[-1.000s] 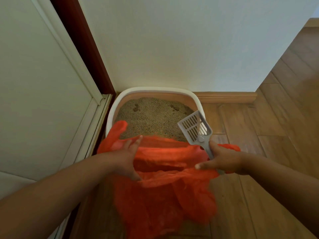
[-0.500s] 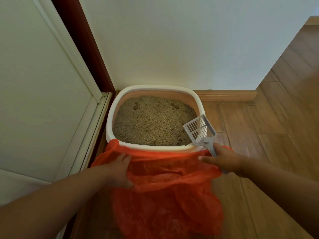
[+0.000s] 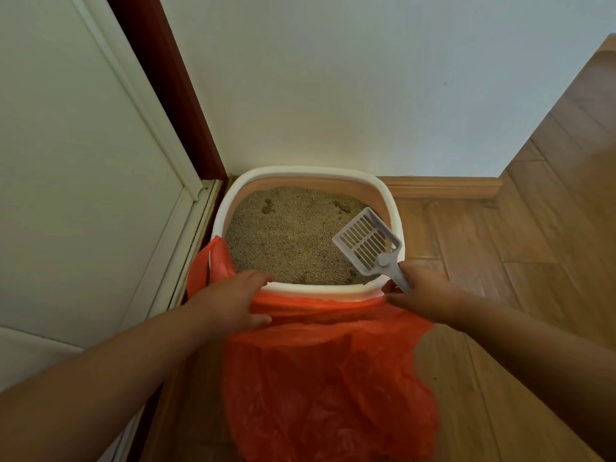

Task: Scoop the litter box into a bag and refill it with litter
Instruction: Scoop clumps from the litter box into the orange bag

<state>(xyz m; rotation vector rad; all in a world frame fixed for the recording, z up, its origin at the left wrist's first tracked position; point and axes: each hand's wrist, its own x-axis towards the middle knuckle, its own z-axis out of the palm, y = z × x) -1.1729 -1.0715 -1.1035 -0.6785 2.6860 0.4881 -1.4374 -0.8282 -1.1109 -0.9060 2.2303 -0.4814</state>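
The litter box (image 3: 308,176) sat on the wooden floor (image 3: 520,268) in the corner, its far rim toward 12 o'clock against the white wall (image 3: 333,78) and its left side close beside the door frame (image 3: 196,208) at 9 o'clock. Tan litter (image 3: 286,235) filled it, with a few darker clumps showing near the far edge.

My left hand (image 3: 230,301) lay at about 7 o'clock of the box, fingers stretched over the near rim and thumb below, pinching the edge of the orange bag (image 3: 326,378) between them. That grip held the bag's mouth against the box's near wall. One bag handle (image 3: 213,261) stood up past my left hand, resting on the box's left rim at roughly 8 o'clock.

My right hand (image 3: 423,295) was at about 5 o'clock of the box, clenched round the handle of the grey scoop (image 3: 366,241). It touched the bag's other corner there too, though I could not tell whether the fingers actually held the plastic. The scoop's slotted head pointed toward 11 o'clock, tilted above the litter at the box's right side, and looked empty.

The bag hung down from the near rim toward 6 o'clock, crumpled and loose over the floor between my forearms. Its mouth ran stretched from one hand to the other just under the white rim.
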